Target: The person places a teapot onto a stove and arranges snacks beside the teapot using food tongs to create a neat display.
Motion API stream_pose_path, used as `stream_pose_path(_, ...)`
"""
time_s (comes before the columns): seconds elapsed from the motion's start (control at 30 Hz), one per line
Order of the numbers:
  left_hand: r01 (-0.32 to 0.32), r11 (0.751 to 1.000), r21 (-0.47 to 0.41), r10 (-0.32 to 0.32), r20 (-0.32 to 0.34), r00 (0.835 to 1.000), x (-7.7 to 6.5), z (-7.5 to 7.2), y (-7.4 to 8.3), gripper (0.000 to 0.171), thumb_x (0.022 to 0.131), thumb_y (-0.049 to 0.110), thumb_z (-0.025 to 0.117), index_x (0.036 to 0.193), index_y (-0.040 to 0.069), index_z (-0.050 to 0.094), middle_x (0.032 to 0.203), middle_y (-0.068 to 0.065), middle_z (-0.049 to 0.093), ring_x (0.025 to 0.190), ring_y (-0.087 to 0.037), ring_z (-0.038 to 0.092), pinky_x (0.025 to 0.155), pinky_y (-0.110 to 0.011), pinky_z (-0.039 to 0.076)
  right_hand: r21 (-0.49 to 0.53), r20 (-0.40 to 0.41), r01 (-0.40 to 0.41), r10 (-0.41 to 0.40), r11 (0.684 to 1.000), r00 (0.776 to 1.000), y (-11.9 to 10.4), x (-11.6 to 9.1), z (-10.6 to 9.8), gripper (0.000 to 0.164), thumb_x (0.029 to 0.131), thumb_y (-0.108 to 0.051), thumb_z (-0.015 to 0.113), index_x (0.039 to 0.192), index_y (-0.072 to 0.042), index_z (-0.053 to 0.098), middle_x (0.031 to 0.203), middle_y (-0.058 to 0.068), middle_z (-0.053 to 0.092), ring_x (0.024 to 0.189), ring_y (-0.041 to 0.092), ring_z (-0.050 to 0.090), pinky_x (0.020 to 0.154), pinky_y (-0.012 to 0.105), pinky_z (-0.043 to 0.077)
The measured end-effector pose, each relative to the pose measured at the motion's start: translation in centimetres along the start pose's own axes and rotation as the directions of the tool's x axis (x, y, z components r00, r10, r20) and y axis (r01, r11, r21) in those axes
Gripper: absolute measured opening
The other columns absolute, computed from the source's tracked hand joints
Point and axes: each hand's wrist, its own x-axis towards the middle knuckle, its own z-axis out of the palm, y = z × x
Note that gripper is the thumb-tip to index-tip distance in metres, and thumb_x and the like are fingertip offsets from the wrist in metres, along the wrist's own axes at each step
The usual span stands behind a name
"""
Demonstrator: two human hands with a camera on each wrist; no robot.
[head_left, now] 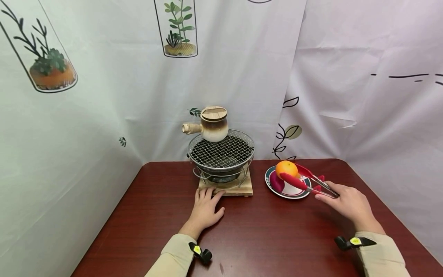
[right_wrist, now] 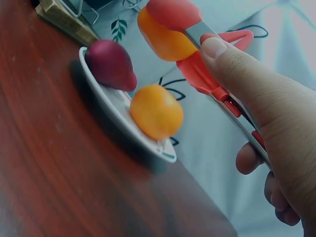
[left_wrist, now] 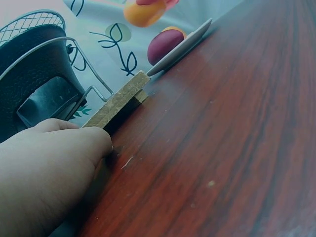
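Observation:
My right hand [head_left: 354, 204] grips metal tongs with red tips [head_left: 294, 181]. Pinched between those tips is an orange [head_left: 285, 168], held up over the round plate [head_left: 292, 196]. A second orange [right_wrist: 157, 112] lies on the plate in the right wrist view, beside a smooth purple-red vegetable [right_wrist: 109, 64] with a narrowed end. My left hand [head_left: 204, 211] rests its spread fingers on the front edge of a wooden board [head_left: 242, 189]. On that board stands a round tabletop grill [head_left: 221, 156] with a wire mesh top.
A small brown-and-white pot [head_left: 215, 132] with a wooden lid and side handle sits toward the back of the grill mesh. The dark red table [head_left: 263, 238] reaches back to a printed white curtain [head_left: 242, 77], which also hangs along both sides.

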Motion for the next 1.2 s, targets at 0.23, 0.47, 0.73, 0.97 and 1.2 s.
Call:
stream_pose_path(0.23,0.005,1.000,-0.005,-0.005,0.011,1.000,0.0,-0.3,0.1,0.056,0.086,0.038,0.069,0.139,0.024,0.060,0.139,-0.014,0.049,0.129,-0.039,0.043,0.110,-0.069,0.024,0.015,-0.040,0.033,-0.032,0.999,0.999,-0.9,1.3,-0.9,0.073,0.077,-0.062,0.077,0.126,-0.009,0.068,0.105,0.022,0.071,0.086,0.038,0.064,0.068,0.056,0.050)
stream_pose_path(0.47,0.007,1.000,-0.003,-0.007,0.013,1.000,0.0,-0.4,0.1,0.055,0.086,0.038,0.069,0.139,0.024,0.060,0.139,-0.013,0.049,0.130,-0.038,0.043,0.110,-0.069,0.024,0.007,-0.031,0.037,-0.037,0.999,0.999,-1.9,2.6,-2.4,0.075,0.079,-0.062,0.076,0.131,-0.008,0.065,0.110,0.025,0.069,0.093,0.041,0.063,0.075,0.061,0.049)
stream_pose_path(0.73,0.003,1.000,0.000,-0.003,0.011,1.000,-0.2,-0.4,0.1,0.055,0.087,0.039,0.068,0.139,0.024,0.060,0.139,-0.012,0.049,0.130,-0.037,0.043,0.110,-0.069,0.023,-0.019,-0.004,0.035,-0.035,0.999,0.999,-3.0,4.2,-4.0,0.084,0.083,-0.065,0.070,0.135,0.000,0.061,0.118,0.030,0.065,0.098,0.045,0.062,0.079,0.064,0.049)
stream_pose_path(0.97,0.001,1.000,0.007,-0.002,0.009,1.000,-0.2,-0.3,0.0,0.055,0.087,0.039,0.068,0.140,0.025,0.059,0.139,-0.012,0.049,0.130,-0.036,0.043,0.110,-0.069,0.023,-0.018,-0.050,0.068,-0.068,0.998,0.996,-3.6,5.3,-4.8,0.078,0.082,-0.059,0.074,0.135,-0.003,0.063,0.117,0.028,0.068,0.096,0.046,0.063,0.079,0.064,0.048)
stream_pose_path(1.2,0.000,1.000,0.020,0.000,0.013,1.000,-0.2,-0.2,0.0,0.055,0.087,0.040,0.068,0.139,0.025,0.059,0.139,-0.011,0.049,0.129,-0.036,0.043,0.111,-0.068,0.023,-0.017,-0.029,0.060,-0.061,0.998,0.998,-4.2,6.4,-5.4,0.079,0.083,-0.063,0.072,0.137,-0.006,0.062,0.117,0.027,0.068,0.097,0.045,0.063,0.078,0.063,0.047)
